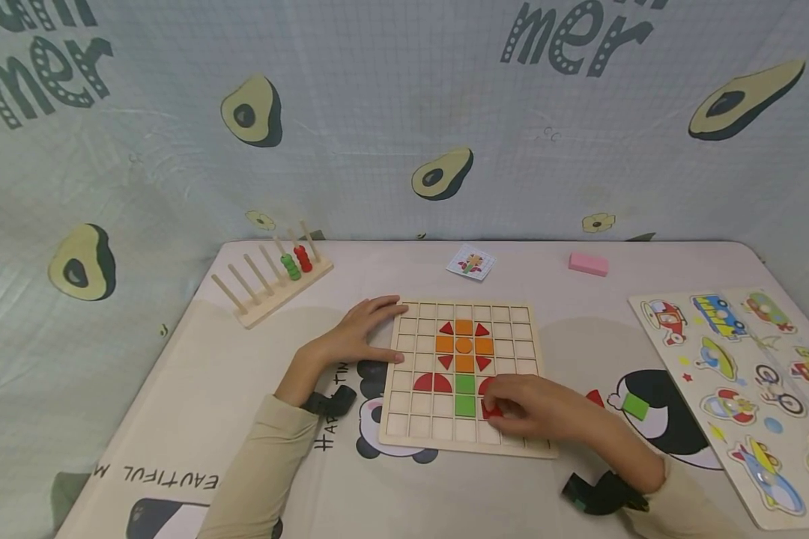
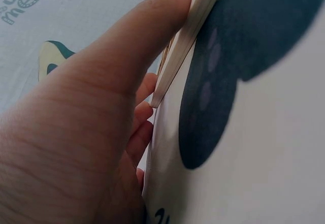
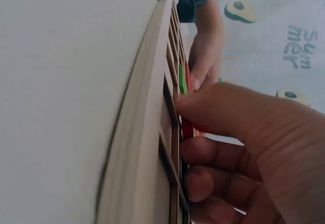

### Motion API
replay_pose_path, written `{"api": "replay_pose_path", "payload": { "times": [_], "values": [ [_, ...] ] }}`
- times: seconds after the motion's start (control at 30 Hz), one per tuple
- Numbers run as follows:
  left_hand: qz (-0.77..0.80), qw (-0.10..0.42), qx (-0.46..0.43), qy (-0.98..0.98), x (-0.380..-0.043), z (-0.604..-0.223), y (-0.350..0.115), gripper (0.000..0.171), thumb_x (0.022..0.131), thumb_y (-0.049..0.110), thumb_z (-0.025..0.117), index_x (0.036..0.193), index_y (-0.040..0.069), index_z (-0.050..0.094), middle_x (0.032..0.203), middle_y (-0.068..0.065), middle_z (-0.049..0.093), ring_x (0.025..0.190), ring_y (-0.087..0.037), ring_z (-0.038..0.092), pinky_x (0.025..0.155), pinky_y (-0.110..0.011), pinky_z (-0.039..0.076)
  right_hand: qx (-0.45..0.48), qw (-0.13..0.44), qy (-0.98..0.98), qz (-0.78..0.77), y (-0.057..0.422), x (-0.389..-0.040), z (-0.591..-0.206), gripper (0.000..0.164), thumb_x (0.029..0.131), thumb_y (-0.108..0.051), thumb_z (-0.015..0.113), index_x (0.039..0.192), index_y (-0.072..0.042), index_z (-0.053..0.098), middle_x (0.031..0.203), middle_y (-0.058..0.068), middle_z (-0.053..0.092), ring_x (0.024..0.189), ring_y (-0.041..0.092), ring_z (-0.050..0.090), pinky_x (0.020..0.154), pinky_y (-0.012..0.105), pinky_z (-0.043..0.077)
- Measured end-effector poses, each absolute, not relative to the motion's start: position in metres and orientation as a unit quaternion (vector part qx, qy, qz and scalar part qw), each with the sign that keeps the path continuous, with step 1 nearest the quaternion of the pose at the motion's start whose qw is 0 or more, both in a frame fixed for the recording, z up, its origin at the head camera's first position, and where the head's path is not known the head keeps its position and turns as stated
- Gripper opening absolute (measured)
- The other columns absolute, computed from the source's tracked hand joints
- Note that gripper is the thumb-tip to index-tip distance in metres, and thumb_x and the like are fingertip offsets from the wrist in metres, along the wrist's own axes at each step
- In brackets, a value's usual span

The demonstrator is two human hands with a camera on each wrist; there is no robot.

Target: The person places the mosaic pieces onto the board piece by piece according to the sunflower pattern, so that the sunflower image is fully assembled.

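Observation:
A square wooden grid board (image 1: pixel 404 430) holds a pattern of orange, red and green pieces. My left hand (image 1: pixel 357 333) rests at the board's left edge, thumb and fingertips spread along it; the left wrist view has the thumb (image 2: pixel 152 26) against the wooden side. Over the lower right of the grid my right hand (image 1: pixel 535 408) pinches a red piece (image 1: pixel 489 409) between thumb and curled fingers, beside the lower green square (image 1: pixel 465 406). Its full outline is hidden by the fingers. In the right wrist view this red piece (image 3: pixel 187 128) shows between thumb and index finger.
A peg stand (image 1: pixel 286 293) with green and red beads is at the back left. A pattern card (image 1: pixel 471 263) and a pink block (image 1: pixel 588 263) lie behind the board. Right of it are a loose green square (image 1: pixel 635 406), a red piece (image 1: pixel 595 397) and a picture puzzle board (image 1: pixel 701 393).

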State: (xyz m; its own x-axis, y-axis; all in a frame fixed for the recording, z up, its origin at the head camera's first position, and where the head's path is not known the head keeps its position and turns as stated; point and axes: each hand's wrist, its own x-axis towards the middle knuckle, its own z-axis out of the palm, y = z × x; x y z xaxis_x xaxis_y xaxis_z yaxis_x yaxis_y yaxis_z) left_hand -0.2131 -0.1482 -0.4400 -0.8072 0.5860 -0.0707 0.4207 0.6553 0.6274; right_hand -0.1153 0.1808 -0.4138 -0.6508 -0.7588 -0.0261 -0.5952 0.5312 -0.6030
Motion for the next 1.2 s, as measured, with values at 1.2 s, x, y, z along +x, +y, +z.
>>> {"api": "replay_pose_path", "payload": {
  "times": [1.2],
  "values": [
    [0.304,0.133,0.282,0.9,-0.213,-0.44,-0.148,0.082,0.079,0.038,0.079,0.148,0.015,0.041,0.159,-0.01,0.025,0.147,-0.036,0.014,0.117,-0.058,0.011,-0.433,0.076,0.86,-0.258,0.183,-0.117,-0.42,0.012,0.093,-0.02,0.068,0.104,-0.018,0.068,0.107,-0.008,0.062,0.098,0.009,0.059,0.087,0.029,0.054]
  ]
}}
